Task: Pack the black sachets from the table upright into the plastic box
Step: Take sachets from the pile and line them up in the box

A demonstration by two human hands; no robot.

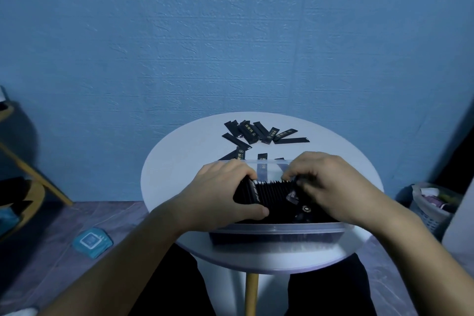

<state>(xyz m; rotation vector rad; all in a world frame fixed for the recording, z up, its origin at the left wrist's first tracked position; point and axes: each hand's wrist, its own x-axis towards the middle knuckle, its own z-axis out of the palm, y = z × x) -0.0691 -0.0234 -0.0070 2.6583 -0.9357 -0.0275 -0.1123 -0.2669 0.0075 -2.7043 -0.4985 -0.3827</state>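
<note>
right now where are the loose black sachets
Head view: the loose black sachets lie scattered centrally on the far side of the round white table, beyond the clear plastic box.

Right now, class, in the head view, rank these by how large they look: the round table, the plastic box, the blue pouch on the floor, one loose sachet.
1. round table
2. plastic box
3. blue pouch
4. loose sachet
Last two look close and lie at different depths, so that order is unsure.
</note>
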